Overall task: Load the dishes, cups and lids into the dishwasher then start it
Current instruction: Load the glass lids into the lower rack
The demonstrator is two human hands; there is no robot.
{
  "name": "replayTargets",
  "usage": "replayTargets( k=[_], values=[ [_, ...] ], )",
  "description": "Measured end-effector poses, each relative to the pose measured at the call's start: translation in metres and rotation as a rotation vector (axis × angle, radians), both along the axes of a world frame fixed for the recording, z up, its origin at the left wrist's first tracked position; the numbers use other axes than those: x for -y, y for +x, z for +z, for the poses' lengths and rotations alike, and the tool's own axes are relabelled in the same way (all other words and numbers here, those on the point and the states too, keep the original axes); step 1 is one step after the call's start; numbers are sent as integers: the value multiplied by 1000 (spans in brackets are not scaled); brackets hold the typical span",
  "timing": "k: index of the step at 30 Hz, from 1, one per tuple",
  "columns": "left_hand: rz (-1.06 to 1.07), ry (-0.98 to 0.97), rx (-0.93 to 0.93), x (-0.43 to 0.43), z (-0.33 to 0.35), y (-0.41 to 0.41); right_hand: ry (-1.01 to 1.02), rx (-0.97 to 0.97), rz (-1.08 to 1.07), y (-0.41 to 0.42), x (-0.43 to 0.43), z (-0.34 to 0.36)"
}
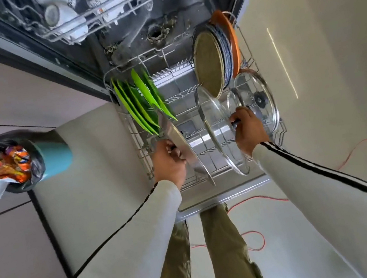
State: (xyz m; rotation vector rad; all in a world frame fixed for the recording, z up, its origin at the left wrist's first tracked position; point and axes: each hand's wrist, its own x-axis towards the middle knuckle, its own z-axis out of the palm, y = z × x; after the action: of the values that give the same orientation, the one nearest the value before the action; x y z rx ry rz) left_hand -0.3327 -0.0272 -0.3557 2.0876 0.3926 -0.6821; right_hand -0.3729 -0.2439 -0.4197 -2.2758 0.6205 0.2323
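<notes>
From the head camera, the dishwasher's lower rack (140, 145) stands pulled out over the open door. The left hand (169, 159) curls round the near side of a steel lid (184, 143), which is held on edge just in front of the green plates (141, 102). The right hand (248, 129) closes its fingers on the knob of a glass lid (218, 128), upright over the rack's middle. A second glass lid (258, 93) leans behind it, near the stacked plates (210, 62). Cups (66, 15) sit in the upper rack. A lined bin (23, 164) stands on the floor to the left.
</notes>
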Motion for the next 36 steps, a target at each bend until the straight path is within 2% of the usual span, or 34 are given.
replayTargets(
  k=[7,10,13,18,21,24,26,28,33,36],
  values=[
    [119,-106,-18,34,-12,-15,73,-46,-66,-24,6,12],
    [108,-101,-37,37,-18,-19,8,-10,-6,-25,6,9],
    [95,-109,-34,45,-20,-22,-115,-125,54,-26,-2,9],
    [3,-91,10,61,-22,-29,-180,-261,-58,-41,-15,23],
    [11,-113,39,76,-16,-34,43,-243,-216,-48,-28,37],
    [12,-143,64,88,-10,-37,379,-80,-381,-50,-39,62],
    [29,-165,23,93,-9,-39,546,-7,-384,-47,-37,82],
    [63,-214,-28,97,-13,-40,606,-35,-329,-44,-28,95],
    [43,-310,-53,106,-1,-36,489,-123,-221,-44,4,100],
    [-20,-290,-36,105,4,-33,157,-199,-11,-45,13,97]
  ],
)
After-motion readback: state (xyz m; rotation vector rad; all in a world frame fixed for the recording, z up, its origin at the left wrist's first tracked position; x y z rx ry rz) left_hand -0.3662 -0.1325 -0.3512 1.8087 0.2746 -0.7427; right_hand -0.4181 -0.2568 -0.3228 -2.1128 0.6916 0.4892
